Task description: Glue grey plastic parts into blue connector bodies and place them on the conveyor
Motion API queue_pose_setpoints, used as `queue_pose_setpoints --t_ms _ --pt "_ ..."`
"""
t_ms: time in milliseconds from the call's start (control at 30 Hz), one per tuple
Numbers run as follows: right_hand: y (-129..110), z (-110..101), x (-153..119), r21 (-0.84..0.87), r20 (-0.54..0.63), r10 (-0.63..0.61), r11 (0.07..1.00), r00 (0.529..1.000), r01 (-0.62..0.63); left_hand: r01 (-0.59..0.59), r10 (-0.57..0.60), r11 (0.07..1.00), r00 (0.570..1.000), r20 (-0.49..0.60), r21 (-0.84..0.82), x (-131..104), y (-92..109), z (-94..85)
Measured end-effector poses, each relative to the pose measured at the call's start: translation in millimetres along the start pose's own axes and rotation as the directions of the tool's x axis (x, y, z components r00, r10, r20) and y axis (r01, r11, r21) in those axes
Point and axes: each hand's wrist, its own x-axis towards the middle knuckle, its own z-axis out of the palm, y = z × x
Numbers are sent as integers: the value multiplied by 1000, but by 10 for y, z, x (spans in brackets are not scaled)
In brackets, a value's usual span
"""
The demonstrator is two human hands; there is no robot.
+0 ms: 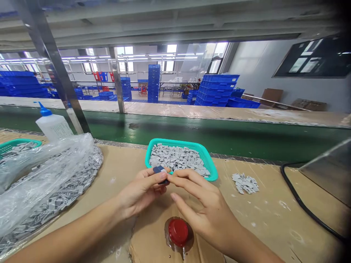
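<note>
My left hand (142, 190) is closed in a pinch on a small dark blue piece (158, 169), which has a light grey part at the thumb tip. What kind of piece it is I cannot make out. My right hand (203, 204) reaches to it from the right. Its fingertips touch or nearly touch the piece, and its thumb is held apart below. Just behind both hands stands a turquoise basket (212, 170) full of small grey plastic parts (178, 157). Below my right hand, a round red lid-like object (178, 232) sits in a wet patch on cardboard (148, 244).
A clear plastic bag (55, 171) of grey parts covers the left side, with a white bottle (53, 124) with a blue nozzle behind. At right lie a small pile of grey parts (245, 183) and a black cable (304, 212). A green conveyor belt (131, 126) runs behind.
</note>
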Motion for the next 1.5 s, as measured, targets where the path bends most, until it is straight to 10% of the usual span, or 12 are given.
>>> queue_pose_setpoints --t_ms 167,400,633,933,1000,1067,1100,1133,1300,1433,1500 --pt "234 -55 43 71 116 249 964 962 -258 -179 187 971 982 -36 156 98 137 -163" --pt "749 -26 -32 17 290 583 789 759 -614 -282 284 931 959 27 230 211 332 -386" --pt "1027 100 216 -293 468 606 793 643 -534 -130 130 991 988 86 -3 194 280 -341" --pt "1159 234 336 -312 664 524 842 533 -440 -300 290 942 953 84 153 211 304 -377" --pt "1138 227 339 -315 648 547 826 529 -468 -464 468 790 879 94 400 332 461 -435" --pt "1115 218 344 -323 625 575 806 527 -496 -522 681 335 709 181 785 564 652 -536" --pt "1106 214 344 -330 612 590 796 527 -508 -380 739 -4 623 259 925 716 739 -602" --pt "1099 210 338 -336 599 602 788 528 -516 -281 738 -141 609 289 949 883 809 -677" --pt "1172 211 265 -303 546 606 786 578 -539 3 559 -243 818 137 970 1559 841 -1135" --pt "1301 243 247 -201 492 476 877 729 -437 5 528 -282 836 151 959 1617 704 -1366" --pt "1318 251 260 -215 531 479 874 699 -435 -3 567 -279 806 167 960 1571 687 -1388"
